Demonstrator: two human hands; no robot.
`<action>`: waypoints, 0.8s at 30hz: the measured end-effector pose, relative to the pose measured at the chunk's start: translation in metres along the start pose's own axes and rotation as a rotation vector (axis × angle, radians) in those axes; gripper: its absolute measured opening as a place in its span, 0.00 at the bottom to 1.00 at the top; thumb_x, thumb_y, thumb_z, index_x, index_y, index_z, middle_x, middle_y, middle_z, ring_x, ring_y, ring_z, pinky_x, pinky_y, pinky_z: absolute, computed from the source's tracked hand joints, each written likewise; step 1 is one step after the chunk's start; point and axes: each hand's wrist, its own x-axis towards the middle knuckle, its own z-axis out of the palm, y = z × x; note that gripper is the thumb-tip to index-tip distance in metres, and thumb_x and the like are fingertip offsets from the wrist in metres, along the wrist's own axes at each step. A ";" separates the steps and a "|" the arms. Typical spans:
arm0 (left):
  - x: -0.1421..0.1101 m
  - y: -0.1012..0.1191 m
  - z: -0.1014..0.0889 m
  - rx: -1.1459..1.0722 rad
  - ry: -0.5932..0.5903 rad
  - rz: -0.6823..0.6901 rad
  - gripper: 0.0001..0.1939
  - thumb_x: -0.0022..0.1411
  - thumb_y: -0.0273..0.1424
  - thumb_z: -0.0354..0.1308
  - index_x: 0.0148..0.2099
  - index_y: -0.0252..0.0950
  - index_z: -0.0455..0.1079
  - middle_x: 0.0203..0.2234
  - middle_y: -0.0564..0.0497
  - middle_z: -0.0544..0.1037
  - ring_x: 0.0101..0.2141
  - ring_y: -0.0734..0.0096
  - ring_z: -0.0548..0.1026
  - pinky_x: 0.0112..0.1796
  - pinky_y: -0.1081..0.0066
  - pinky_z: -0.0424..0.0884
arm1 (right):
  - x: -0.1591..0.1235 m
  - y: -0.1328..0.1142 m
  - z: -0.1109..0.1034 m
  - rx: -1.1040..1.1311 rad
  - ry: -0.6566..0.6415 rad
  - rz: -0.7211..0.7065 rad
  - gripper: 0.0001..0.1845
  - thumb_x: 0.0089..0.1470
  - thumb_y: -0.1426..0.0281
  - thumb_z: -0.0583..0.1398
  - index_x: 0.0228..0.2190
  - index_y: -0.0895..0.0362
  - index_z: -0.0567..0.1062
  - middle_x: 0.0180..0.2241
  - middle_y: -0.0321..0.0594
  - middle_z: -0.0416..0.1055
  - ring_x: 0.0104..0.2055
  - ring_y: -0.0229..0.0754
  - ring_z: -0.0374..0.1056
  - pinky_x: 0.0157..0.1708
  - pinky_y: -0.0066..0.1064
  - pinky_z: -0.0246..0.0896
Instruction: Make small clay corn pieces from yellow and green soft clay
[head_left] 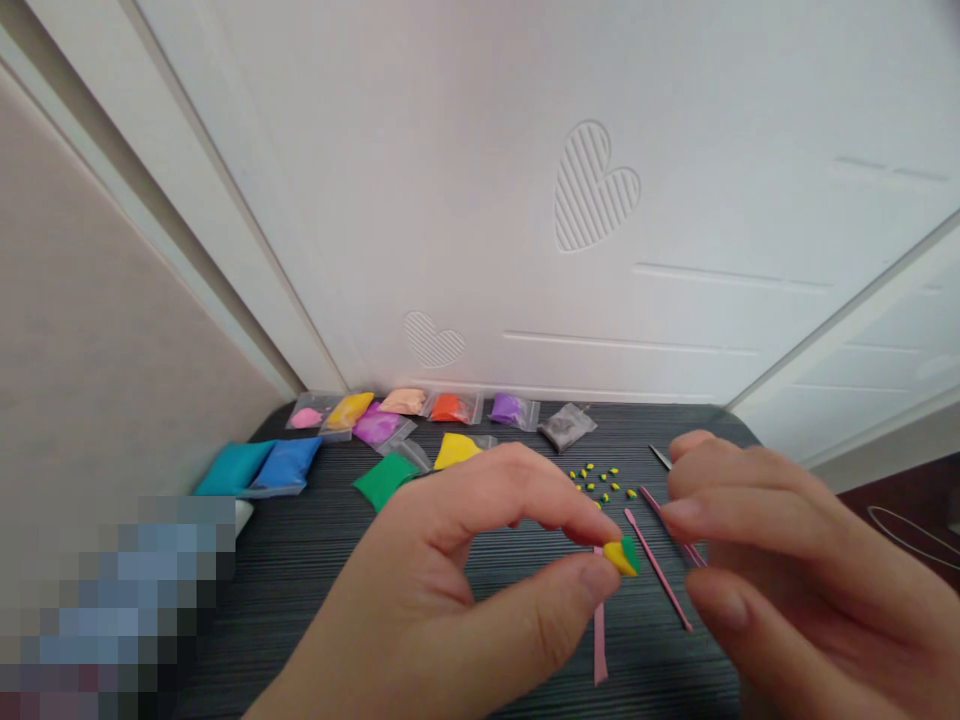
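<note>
Between the thumb and index finger of my left hand (480, 580) is a small piece of yellow and green modelling clay (621, 556), its green end facing right. My right hand (795, 570) hovers to the right of it, thumb and fingers apart, holding nothing. Below the hands lie a pink modelling tool (658, 570) with small rounded ends and a flat pink tool (599, 640), partly covered by my left hand. Another pink tool (654, 502) runs behind my right fingers. Several tiny yellow-green clay bits (604, 484) are scattered on the table beyond.
Along the back of the dark table (315, 600) lie several clay packets, among them a green one (386, 480), a yellow one (454, 450) and a grey one (568, 428). Blue packets (283, 466) sit at the left. A pointed metal tip (659, 457) shows near my right fingers.
</note>
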 end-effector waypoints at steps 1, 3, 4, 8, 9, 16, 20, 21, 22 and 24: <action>0.000 0.000 0.000 -0.015 -0.015 -0.009 0.07 0.50 0.22 0.56 0.31 0.38 0.70 0.26 0.54 0.75 0.29 0.73 0.72 0.31 0.76 0.70 | 0.001 0.000 -0.001 0.047 -0.049 0.044 0.10 0.48 0.66 0.58 0.36 0.51 0.71 0.29 0.36 0.70 0.36 0.40 0.66 0.35 0.33 0.64; 0.000 0.001 0.000 -0.058 -0.071 -0.068 0.06 0.50 0.22 0.55 0.31 0.37 0.70 0.26 0.53 0.74 0.29 0.73 0.72 0.32 0.75 0.69 | 0.002 0.000 -0.002 0.143 -0.155 0.106 0.11 0.46 0.69 0.59 0.36 0.52 0.71 0.31 0.37 0.70 0.37 0.40 0.65 0.32 0.30 0.64; 0.000 0.001 0.001 -0.084 -0.106 -0.115 0.06 0.51 0.23 0.55 0.31 0.37 0.70 0.26 0.53 0.74 0.29 0.73 0.72 0.33 0.75 0.69 | 0.003 -0.001 -0.002 0.195 -0.199 0.125 0.12 0.46 0.71 0.60 0.36 0.53 0.71 0.31 0.37 0.70 0.36 0.39 0.65 0.31 0.29 0.64; -0.001 0.000 0.000 -0.184 -0.170 -0.270 0.05 0.52 0.26 0.55 0.32 0.36 0.70 0.26 0.52 0.74 0.31 0.71 0.71 0.36 0.73 0.67 | 0.004 0.000 0.001 0.349 -0.262 0.151 0.12 0.45 0.76 0.60 0.35 0.56 0.71 0.29 0.36 0.69 0.33 0.36 0.65 0.30 0.27 0.64; -0.002 0.000 0.000 -0.204 -0.166 -0.281 0.04 0.52 0.26 0.55 0.33 0.37 0.70 0.27 0.52 0.74 0.32 0.71 0.71 0.36 0.72 0.66 | 0.004 0.000 0.001 0.358 -0.252 0.142 0.12 0.44 0.77 0.60 0.34 0.56 0.72 0.29 0.36 0.69 0.33 0.36 0.65 0.31 0.27 0.64; -0.001 -0.002 0.003 -0.295 -0.056 -0.266 0.06 0.51 0.30 0.57 0.34 0.39 0.71 0.28 0.52 0.73 0.32 0.70 0.71 0.33 0.73 0.67 | 0.005 0.000 0.004 0.325 -0.131 0.018 0.10 0.41 0.79 0.61 0.30 0.59 0.72 0.24 0.35 0.69 0.27 0.35 0.65 0.40 0.35 0.62; -0.003 -0.002 0.011 -0.259 0.181 -0.129 0.06 0.49 0.28 0.58 0.33 0.39 0.69 0.27 0.52 0.73 0.31 0.69 0.71 0.32 0.73 0.67 | 0.004 0.001 0.008 0.386 0.000 -0.023 0.09 0.42 0.79 0.61 0.30 0.61 0.72 0.23 0.36 0.68 0.27 0.37 0.65 0.40 0.38 0.62; -0.004 -0.002 0.014 -0.227 0.212 -0.087 0.05 0.48 0.26 0.58 0.32 0.38 0.69 0.27 0.52 0.73 0.31 0.70 0.71 0.32 0.74 0.67 | 0.004 0.001 0.009 0.415 0.034 -0.025 0.09 0.42 0.79 0.60 0.31 0.61 0.72 0.23 0.36 0.68 0.27 0.37 0.65 0.39 0.39 0.62; -0.005 -0.003 0.018 -0.192 0.229 -0.041 0.06 0.48 0.25 0.58 0.31 0.38 0.69 0.26 0.52 0.73 0.31 0.70 0.70 0.31 0.74 0.67 | 0.003 0.001 0.011 0.444 0.067 -0.025 0.08 0.43 0.78 0.60 0.31 0.61 0.72 0.22 0.36 0.68 0.26 0.37 0.64 0.38 0.39 0.63; -0.006 -0.003 0.025 -0.130 0.239 0.062 0.06 0.47 0.22 0.57 0.30 0.37 0.69 0.25 0.52 0.72 0.30 0.72 0.70 0.31 0.75 0.67 | 0.002 0.001 0.015 0.495 0.136 -0.015 0.06 0.46 0.75 0.59 0.30 0.59 0.72 0.21 0.35 0.66 0.24 0.35 0.63 0.36 0.39 0.63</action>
